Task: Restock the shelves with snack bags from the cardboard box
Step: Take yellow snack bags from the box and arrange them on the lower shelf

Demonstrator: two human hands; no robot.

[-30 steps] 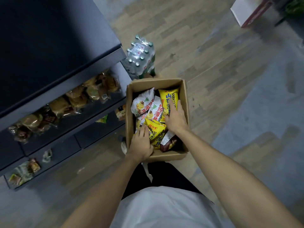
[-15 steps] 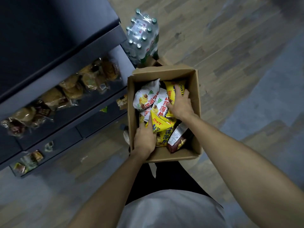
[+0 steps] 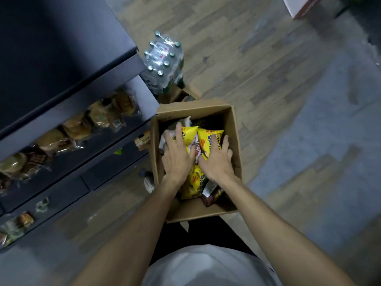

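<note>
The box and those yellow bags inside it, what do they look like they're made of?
The cardboard box looks like plain brown corrugated card, matte, with folded flaps and raw edges. The yellow snack bags appear to be thin printed plastic film: glossy, crinkled, creasing under both hands. Whether the film is foil-lined cannot be told.

Wood-plank floor, greyer patch on the right. Directly on it: open cardboard box in the middle, shrink-wrapped pack of water bottles just beyond it, white box at the far top right. Dark shelves stand on the left, wrapped pastries lined along the upper tier, a few more packets on the lower one.
</note>
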